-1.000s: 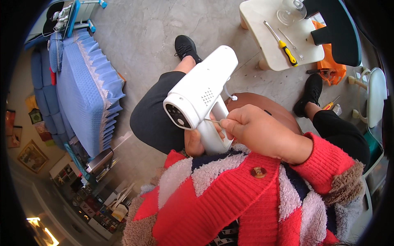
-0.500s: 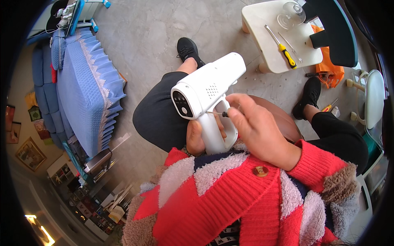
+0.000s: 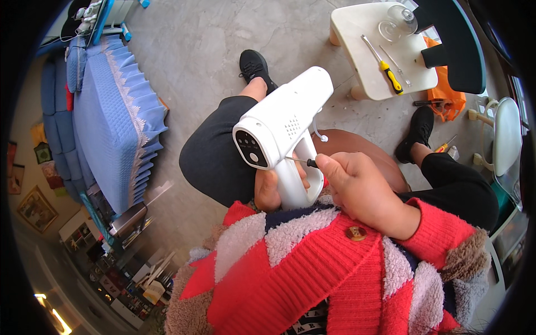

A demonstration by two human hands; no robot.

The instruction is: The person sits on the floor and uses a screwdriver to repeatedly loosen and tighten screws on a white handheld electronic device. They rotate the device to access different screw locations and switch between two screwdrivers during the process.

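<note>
A white gun-shaped handheld sprayer (image 3: 290,114) rests over my lap, its dark button panel turned toward me. My left hand (image 3: 267,188) is wrapped round its handle from the left, with some fingers hidden behind it. A thin screwdriver with a dark handle (image 3: 311,163) is pinched in my right hand (image 3: 365,190). Its slim shaft reaches to the seam between the sprayer's body and handle; I cannot tell whether the tip sits in a screw. A small white tube with a knobbed end (image 3: 322,135) hangs beside the handle.
To the far right, a cream stool (image 3: 352,33) carries a yellow-and-black screwdriver (image 3: 391,77), a thin metal rod and a clear glass-like piece (image 3: 399,23). An orange bag (image 3: 451,92) lies on the floor beside it. A blue-covered sofa (image 3: 109,123) stands at left.
My right hand has shifted slightly right and down, and its raised fingers have curled in round the screwdriver. The sprayer has tilted a little, and the small white tube has come into view.
</note>
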